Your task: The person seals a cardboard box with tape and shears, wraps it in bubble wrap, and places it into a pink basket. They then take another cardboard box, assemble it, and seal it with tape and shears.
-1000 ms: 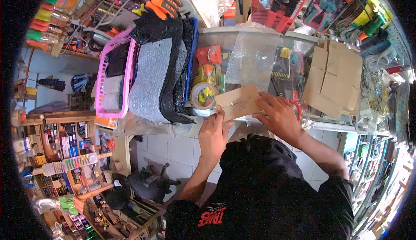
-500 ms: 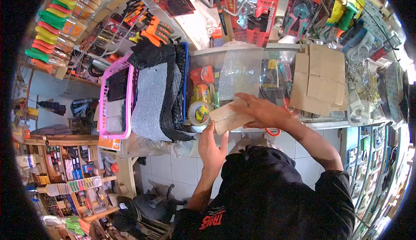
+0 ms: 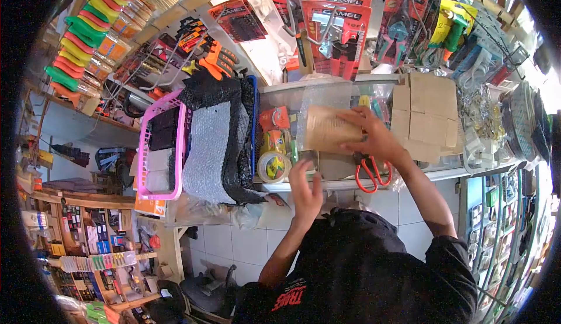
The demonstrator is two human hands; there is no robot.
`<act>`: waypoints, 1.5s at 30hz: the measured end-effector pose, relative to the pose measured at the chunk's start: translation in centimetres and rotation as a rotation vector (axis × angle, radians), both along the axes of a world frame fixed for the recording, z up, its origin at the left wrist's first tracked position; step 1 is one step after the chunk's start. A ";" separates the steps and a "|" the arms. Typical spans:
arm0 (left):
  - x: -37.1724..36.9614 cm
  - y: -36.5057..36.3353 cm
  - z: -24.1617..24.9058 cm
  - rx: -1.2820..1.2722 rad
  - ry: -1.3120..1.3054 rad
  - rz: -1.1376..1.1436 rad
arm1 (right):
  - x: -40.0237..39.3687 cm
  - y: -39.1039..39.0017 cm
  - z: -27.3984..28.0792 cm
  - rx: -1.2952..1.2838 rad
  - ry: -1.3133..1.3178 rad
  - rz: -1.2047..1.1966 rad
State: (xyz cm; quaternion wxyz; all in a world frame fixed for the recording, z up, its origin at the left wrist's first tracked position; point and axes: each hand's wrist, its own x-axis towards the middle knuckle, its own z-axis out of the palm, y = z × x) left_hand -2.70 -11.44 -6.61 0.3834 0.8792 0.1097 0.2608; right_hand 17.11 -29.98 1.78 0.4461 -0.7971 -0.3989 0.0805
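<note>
My right hand (image 3: 374, 134) grips the right end of a tan cardboard piece (image 3: 330, 130), thumb below and fingers on top. The cardboard lies over a clear bubble wrap sheet (image 3: 327, 93) on the glass counter. My left hand (image 3: 307, 192) is just below the cardboard's left end, its fingers apart and holding nothing. A roll of clear tape (image 3: 273, 166) lies left of the cardboard. Red-handled scissors (image 3: 367, 175) rest at the counter's front edge, below my right hand, their blades partly hidden.
A pink basket (image 3: 178, 148) and a stack of bubble wrap (image 3: 207, 143) stand on the left. Flattened cardboard (image 3: 429, 116) lies on the right. Packaged tools (image 3: 336, 29) hang above the counter's back. A glass cabinet (image 3: 502, 219) stands at the lower right.
The cardboard has moved up and right with my right hand, over the bubble wrap. My left hand has let go of it. More of the scissors shows, and the view has shifted slightly.
</note>
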 end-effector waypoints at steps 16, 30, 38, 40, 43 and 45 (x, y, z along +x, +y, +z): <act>3.6 0.6 -1.9 0.626 0.317 -0.207 | 3.7 1.4 -1.8 0.216 0.970 -0.121; 2.2 3.0 -3.5 0.552 0.116 -0.308 | 5.0 2.1 -2.5 0.100 0.792 -0.125; 2.4 3.0 -1.8 0.579 0.054 -0.314 | 4.8 2.9 -2.3 -0.120 0.020 -0.048; 1.8 2.5 -0.4 0.581 0.048 -0.302 | 4.0 2.8 -2.5 -0.096 -0.023 -0.031; 0.8 2.1 0.5 0.570 0.055 -0.313 | 3.6 2.6 -3.3 -0.106 -0.067 0.013; 0.2 2.0 1.2 0.572 0.078 -0.326 | 3.3 2.5 -3.4 -0.118 -0.076 0.031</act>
